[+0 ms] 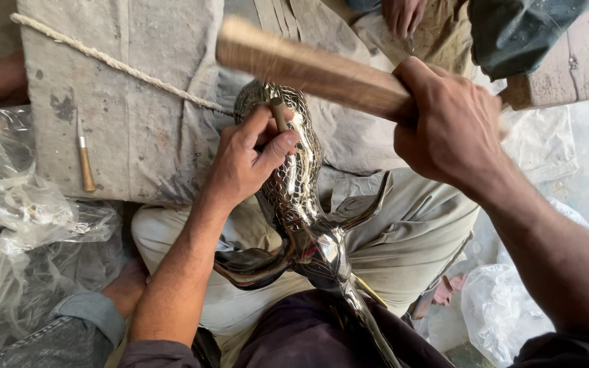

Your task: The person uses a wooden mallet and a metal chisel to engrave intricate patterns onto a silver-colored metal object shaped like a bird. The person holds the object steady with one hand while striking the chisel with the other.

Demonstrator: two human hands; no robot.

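Surroundings: cloth, cord, spare tool, plastic

A grey, stained cloth pad [138,88] is lying at the far left, with a pale twisted rope [110,61] running slantwise across it. A small wooden-handled tool [84,160] is resting near the pad's left edge, blade pointing far. Crumpled clear plastic sheeting [22,225] is bunching at the left side. A clear plastic bag [499,307] is sitting at the near right. Another person's hand [403,15] is showing at the far edge, above a worn wooden block [567,65] at the far right.
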